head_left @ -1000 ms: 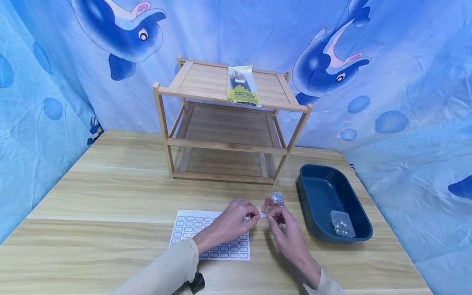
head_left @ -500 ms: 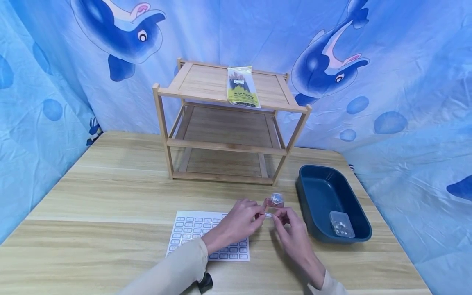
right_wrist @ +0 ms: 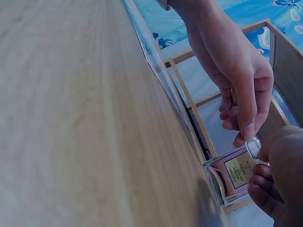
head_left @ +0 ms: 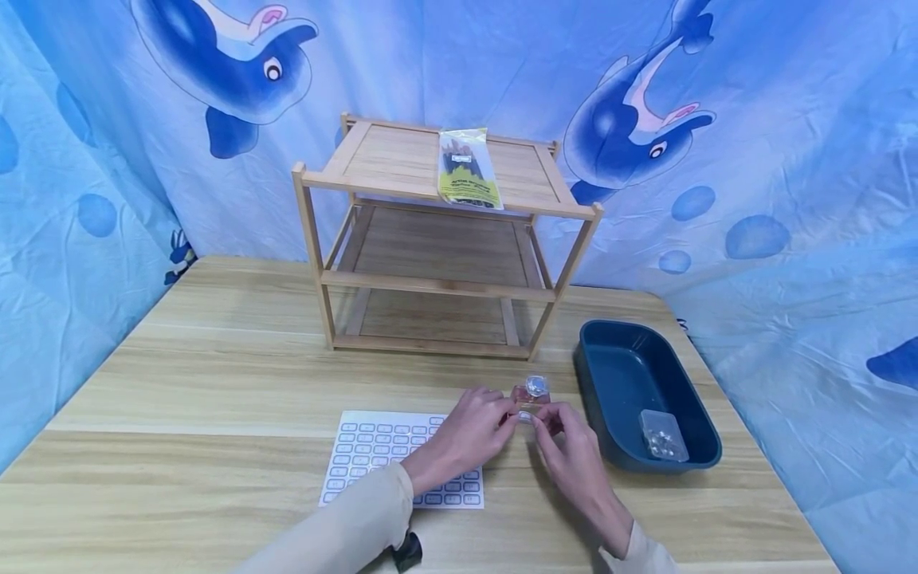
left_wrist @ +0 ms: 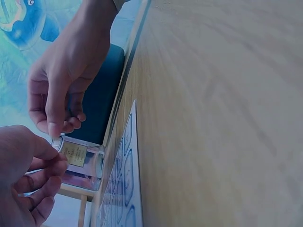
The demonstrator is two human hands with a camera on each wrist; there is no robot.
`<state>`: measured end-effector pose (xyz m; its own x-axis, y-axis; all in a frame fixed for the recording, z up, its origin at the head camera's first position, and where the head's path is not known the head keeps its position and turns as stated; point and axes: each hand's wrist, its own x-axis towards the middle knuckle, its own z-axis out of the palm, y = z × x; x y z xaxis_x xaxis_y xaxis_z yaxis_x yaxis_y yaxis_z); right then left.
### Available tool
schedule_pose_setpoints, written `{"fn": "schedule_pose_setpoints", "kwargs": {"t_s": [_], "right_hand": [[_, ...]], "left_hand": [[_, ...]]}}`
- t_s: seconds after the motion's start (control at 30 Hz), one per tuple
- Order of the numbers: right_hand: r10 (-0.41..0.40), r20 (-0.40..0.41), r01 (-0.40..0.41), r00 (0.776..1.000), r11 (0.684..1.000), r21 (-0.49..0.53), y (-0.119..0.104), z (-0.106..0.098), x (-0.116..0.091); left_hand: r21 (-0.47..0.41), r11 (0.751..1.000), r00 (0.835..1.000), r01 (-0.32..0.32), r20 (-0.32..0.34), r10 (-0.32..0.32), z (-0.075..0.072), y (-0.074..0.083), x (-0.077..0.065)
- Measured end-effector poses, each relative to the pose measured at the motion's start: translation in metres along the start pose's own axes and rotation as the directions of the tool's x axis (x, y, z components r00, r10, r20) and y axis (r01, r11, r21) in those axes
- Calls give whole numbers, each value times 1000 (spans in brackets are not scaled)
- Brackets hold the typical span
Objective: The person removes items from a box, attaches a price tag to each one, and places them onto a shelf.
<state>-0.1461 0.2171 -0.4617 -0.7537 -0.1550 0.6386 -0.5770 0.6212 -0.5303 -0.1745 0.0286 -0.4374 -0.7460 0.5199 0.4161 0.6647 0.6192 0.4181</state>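
A small white sticker (right_wrist: 253,147) with a blue border is stretched between both hands' fingertips. My left hand (head_left: 469,426) pinches one end between thumb and finger, and my right hand (head_left: 570,454) pinches the other. Just behind them stands a square glass perfume bottle (head_left: 531,395) with pink liquid and a clear faceted cap; in the right wrist view the sticker overlaps the upper part of its front, near the gold label (right_wrist: 239,170). Under my left forearm lies a white sheet of blue-bordered stickers (head_left: 369,446), partly hidden by the hand and sleeve.
To the right sits a dark blue tub (head_left: 638,359) holding a clear plastic box (head_left: 663,435) of small shiny pieces. Behind stands a wooden three-tier rack (head_left: 437,283), a packet of artist brushes (head_left: 468,171) on its top. Dolphin-print cloth hangs around the wooden table (head_left: 215,383).
Both hands have shifted slightly right with the sticker, closer in front of the perfume bottle. More of the sticker sheet now shows left of the forearm.
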Motion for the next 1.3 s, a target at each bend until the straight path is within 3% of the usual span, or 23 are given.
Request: {"fn": "schedule_pose_setpoints", "kwargs": {"t_s": [0.47, 0.73, 1.3], "right_hand": [[15, -7, -15, 1000, 999, -41, 4, 1, 3], [-60, -57, 56, 997, 997, -62, 6, 2, 4], [-25, -103, 16, 994, 996, -85, 2, 3, 7]], "left_hand": [[44, 999, 999, 16, -48, -14, 6, 3, 2], [89, 995, 993, -39, -109, 49, 7, 5, 2], [91, 995, 985, -37, -167, 52, 8, 8, 5]]}}
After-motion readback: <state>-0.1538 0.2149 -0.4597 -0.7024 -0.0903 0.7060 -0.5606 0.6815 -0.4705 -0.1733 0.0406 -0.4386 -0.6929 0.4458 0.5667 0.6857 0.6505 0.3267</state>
